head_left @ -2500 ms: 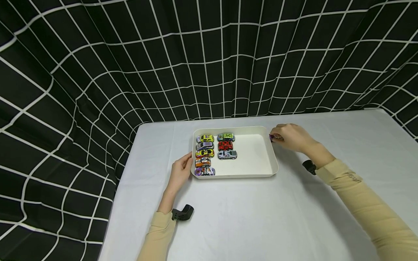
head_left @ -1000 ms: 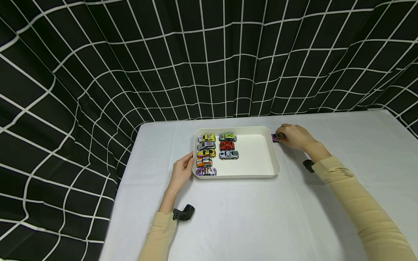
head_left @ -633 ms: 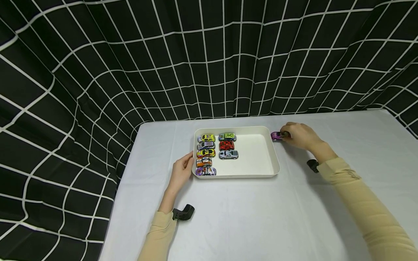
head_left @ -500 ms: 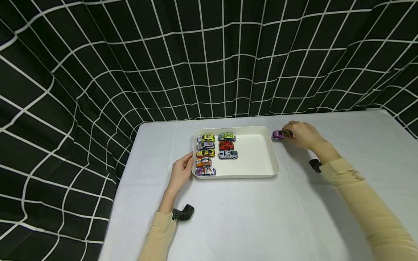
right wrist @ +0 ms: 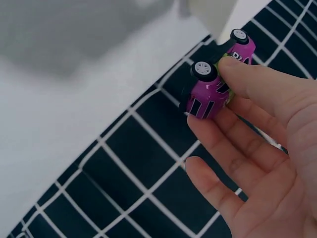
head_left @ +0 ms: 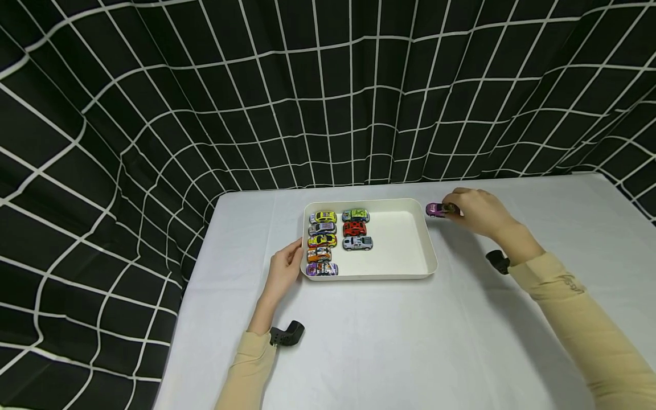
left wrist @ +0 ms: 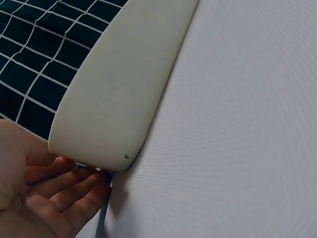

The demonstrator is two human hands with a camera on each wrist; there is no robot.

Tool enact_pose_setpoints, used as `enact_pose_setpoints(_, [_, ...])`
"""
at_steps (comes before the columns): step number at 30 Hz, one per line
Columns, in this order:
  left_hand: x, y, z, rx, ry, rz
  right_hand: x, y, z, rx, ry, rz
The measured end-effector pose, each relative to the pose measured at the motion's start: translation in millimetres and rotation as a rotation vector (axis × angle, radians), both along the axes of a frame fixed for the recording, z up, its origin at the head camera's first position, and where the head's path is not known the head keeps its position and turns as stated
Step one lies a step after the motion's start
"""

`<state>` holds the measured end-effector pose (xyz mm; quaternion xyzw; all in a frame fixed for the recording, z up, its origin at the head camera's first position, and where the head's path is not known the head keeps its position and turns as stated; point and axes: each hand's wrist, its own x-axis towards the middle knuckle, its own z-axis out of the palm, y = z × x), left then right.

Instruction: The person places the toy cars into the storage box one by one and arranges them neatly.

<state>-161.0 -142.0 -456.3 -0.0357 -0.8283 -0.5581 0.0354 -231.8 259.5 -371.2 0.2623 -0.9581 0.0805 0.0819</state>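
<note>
A cream tray (head_left: 385, 277) lies on the white-covered table with several toy cars in two columns at its left. My left hand (head_left: 283, 270) rests against the outside of the tray's left end; in the left wrist view its fingers (left wrist: 74, 191) touch the end wall near the lower corner, loosely bent. Just off the tray's upper right corner, my right hand (head_left: 478, 212) pinches a purple toy car (head_left: 435, 210) between thumb and fingers. The right wrist view shows the purple car's wheels and side, with part of its body hidden by the thumb (right wrist: 237, 74).
The left column includes a yellow car (head_left: 323, 217) at the top and a purple-and-white one (head_left: 322, 269) at the bottom. Beside it stand a green car (head_left: 356, 215), a red car (head_left: 355, 229) and a grey pickup (head_left: 357, 243). A black gridded curtain (head_left: 353, 114) hangs behind the table.
The right hand has drawn slightly right from the tray's right wall with the purple toy car, whose body now shows more. The left hand and the cars in the tray have stayed put.
</note>
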Motion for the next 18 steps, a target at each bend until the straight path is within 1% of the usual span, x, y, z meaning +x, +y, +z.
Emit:
enact_pose_setpoints(8, [0.0, 0.5, 0.6, 0.006, 0.008, -0.003, 9.9, -22.7, 4.9, 0.007, -0.008, 0.062])
enact_pose_setpoints(13, [0.0, 0.4, 1.5, 0.001, 0.019, -0.011, 13.4, -37.8, 3.0, -0.006, -0.023, 0.110])
enact_pose_setpoints(18, [-0.4, -0.1, 1.2, 0.003, 0.007, -0.009, 16.7, -55.8, -0.2, -0.013, -0.052, 0.158])
